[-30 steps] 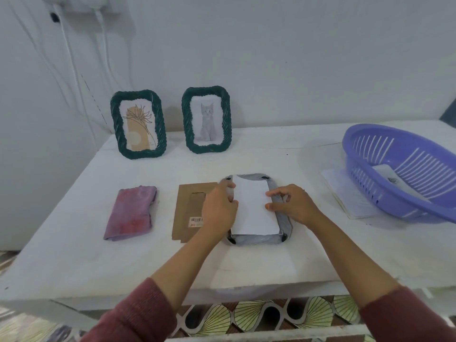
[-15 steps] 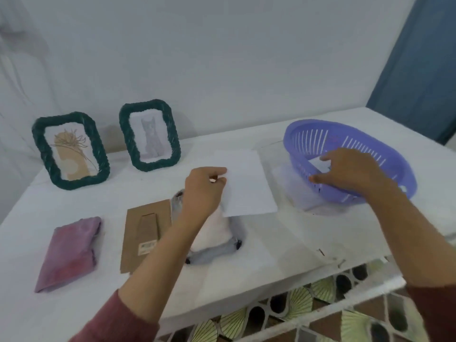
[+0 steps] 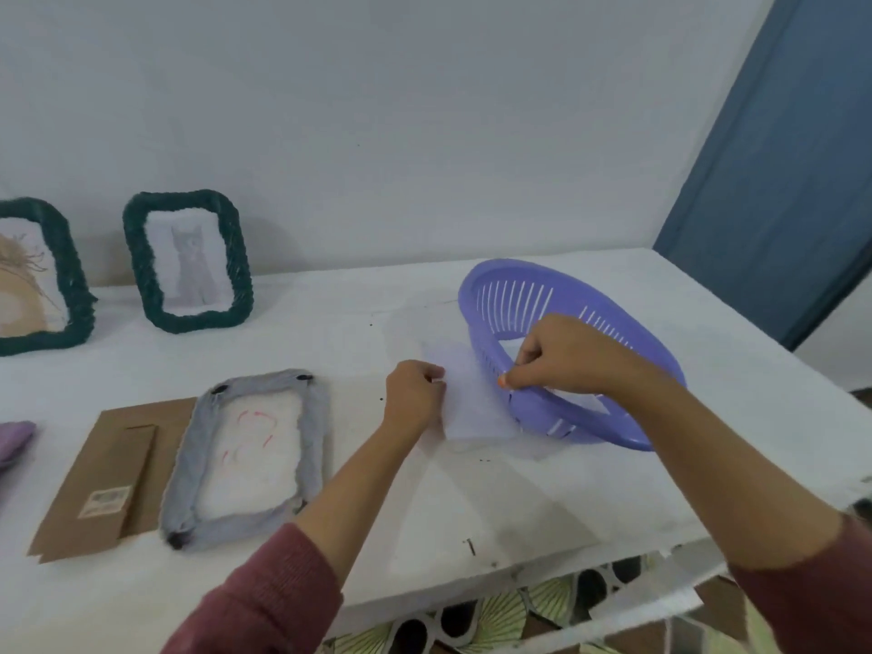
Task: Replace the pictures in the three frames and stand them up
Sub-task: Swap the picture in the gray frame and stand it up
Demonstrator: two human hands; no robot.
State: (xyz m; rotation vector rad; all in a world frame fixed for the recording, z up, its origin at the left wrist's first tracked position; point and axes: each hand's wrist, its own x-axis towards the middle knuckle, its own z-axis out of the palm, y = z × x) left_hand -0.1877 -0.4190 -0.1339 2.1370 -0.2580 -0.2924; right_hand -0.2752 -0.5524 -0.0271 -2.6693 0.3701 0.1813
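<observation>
A grey frame (image 3: 188,464) lies face down on the white table (image 3: 495,502), its back open, with faint red lines showing through the window. Its brown cardboard backing (image 3: 101,474) lies to its left. My left hand (image 3: 414,394) pinches a white paper sheet (image 3: 472,408) at the left side of the purple basket (image 3: 613,431). My right hand (image 3: 559,354) grips the basket's near rim, thumb outside and fingers inside, and the basket is tilted. Two green frames stand at the wall: one with a cat picture (image 3: 188,262), one with a plant picture (image 3: 33,276).
White paper (image 3: 580,398) lies inside the basket. A purple cloth (image 3: 12,439) shows at the left edge. A blue curtain (image 3: 783,148) hangs at the right. The table's front edge runs just below my forearms.
My left hand lifted the white sheet off the grey frame and carried it right to the basket. My right hand left the frame and took hold of the basket rim. The view turned right.
</observation>
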